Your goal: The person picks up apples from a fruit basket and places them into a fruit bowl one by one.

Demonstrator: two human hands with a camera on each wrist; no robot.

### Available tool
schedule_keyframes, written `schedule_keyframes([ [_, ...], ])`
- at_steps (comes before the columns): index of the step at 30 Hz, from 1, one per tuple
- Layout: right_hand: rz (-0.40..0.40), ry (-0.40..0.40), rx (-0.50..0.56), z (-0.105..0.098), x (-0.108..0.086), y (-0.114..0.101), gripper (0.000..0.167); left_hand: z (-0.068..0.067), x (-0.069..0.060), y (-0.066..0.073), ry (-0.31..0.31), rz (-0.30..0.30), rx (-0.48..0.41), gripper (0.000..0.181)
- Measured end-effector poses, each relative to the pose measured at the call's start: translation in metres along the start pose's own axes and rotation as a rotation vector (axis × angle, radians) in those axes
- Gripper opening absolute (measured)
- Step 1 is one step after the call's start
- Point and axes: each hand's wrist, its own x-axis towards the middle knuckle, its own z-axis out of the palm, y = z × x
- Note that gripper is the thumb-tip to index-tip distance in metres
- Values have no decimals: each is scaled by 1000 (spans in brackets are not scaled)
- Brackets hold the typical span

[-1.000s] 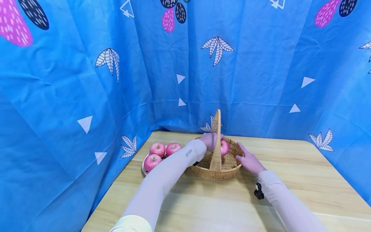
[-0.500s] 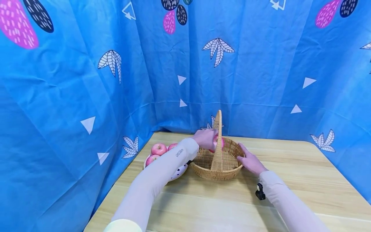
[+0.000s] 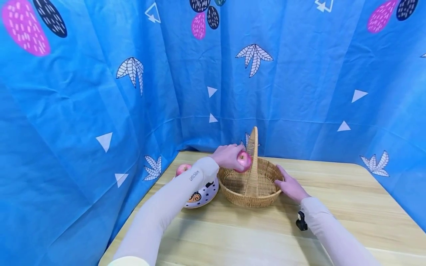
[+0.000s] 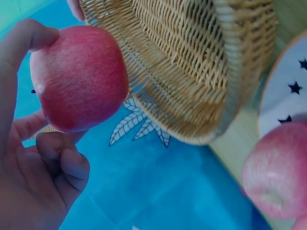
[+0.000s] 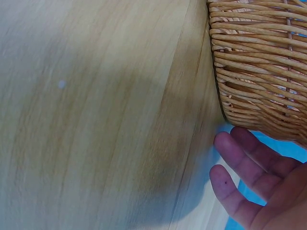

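Observation:
In the head view my left hand (image 3: 227, 156) holds a pink-red apple (image 3: 244, 161) above the left part of a wicker basket (image 3: 247, 201), left of its tall handle (image 3: 254, 166). The left wrist view shows the apple (image 4: 79, 79) between thumb and fingers, with other fingers curled beneath it. My right hand (image 3: 293, 187) touches the basket's right rim. In the right wrist view several fingers of this hand (image 5: 259, 182) lie loosely outside the woven wall (image 5: 261, 62); the thumb is hidden there. No apple shows in the visible part of the basket.
A white plate (image 3: 209, 194) with dark stars stands left of the basket, partly behind my left sleeve (image 3: 176, 201). An apple (image 3: 183, 169) shows past the sleeve; more apples (image 4: 280, 167) appear in the left wrist view. A blue curtain (image 3: 299, 92) hangs behind the wooden table (image 3: 243, 236).
My left hand has drawn the apple from inside the basket, up and left past the handle. The left forearm now covers more of the plate's apples. My right hand stays at the rim.

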Motion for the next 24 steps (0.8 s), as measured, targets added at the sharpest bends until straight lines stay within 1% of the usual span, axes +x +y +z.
schedule_keyframes([
  [6, -4, -5, 4, -1, 1, 1, 77, -8, -13, -6, 10, 10, -12, 73],
  [12, -4, -7, -1, -1, -1, -2, 78, -13, -29, -7, 13, 26, 26, 75],
  [17, -8, -12, 5, 0, -2, 0, 78, -16, -41, -8, 14, 55, 50, 72],
  [24, -21, -9, 9, -1, -1, 1, 76, -22, -59, -11, 24, 47, 57, 73],
])
